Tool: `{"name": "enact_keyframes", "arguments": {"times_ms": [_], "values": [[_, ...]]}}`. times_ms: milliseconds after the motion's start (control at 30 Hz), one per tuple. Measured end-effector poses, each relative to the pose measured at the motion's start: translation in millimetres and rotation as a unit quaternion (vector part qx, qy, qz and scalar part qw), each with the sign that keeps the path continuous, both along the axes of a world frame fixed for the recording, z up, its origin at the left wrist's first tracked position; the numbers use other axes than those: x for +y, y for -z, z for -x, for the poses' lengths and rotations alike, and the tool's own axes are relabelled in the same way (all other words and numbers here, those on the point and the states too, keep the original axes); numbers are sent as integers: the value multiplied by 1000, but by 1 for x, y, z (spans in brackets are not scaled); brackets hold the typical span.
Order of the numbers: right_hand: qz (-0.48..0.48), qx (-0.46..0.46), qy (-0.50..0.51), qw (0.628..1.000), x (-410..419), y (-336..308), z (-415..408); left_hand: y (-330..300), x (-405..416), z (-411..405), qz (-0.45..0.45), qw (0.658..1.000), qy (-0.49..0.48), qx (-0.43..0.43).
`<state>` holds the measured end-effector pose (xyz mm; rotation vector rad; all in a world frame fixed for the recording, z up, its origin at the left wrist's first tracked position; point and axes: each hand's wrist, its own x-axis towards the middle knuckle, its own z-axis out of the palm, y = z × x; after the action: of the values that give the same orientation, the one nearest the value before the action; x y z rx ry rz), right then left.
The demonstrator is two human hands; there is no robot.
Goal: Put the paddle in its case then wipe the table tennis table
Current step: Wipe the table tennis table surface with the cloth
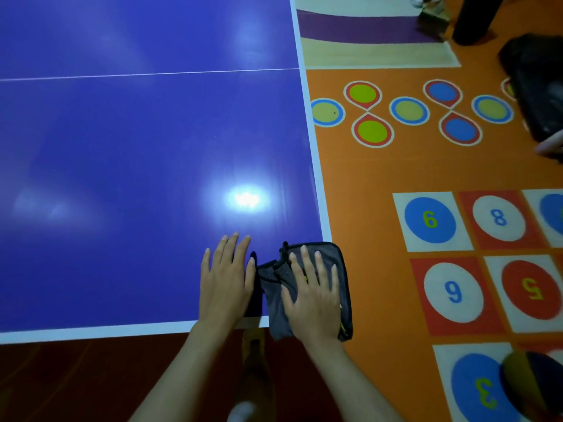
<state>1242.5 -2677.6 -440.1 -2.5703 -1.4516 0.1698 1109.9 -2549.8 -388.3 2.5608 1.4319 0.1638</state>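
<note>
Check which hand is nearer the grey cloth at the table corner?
Right. The right hand lies flat on the grey cloth, fingers spread, at the corner of the table. The left hand lies flat on the blue surface beside the cloth's left edge.

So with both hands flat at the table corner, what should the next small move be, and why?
Probably slide the right hand with the grey cloth leftward along the near edge of the table. The cloth sits bunched at the corner, partly overhanging, the hand lies flat on it, and the left hand rests beside it, so a wiping stroke looks ready.
</note>
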Motion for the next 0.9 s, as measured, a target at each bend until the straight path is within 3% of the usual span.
{"name": "enact_keyframes", "arguments": {"times_ms": [200, 600, 900], "values": [[-6, 5, -30, 1000, 62, 0, -39, 7, 42, -20, 10, 1000, 4, -2], [-46, 6, 43, 998, 281, -4, -168, 24, 120, -61, -11, 999, 3, -53], [-63, 22, 29, 997, 285, -4, -174, 25, 122, -55, -1, 999, 35, -15]]}}
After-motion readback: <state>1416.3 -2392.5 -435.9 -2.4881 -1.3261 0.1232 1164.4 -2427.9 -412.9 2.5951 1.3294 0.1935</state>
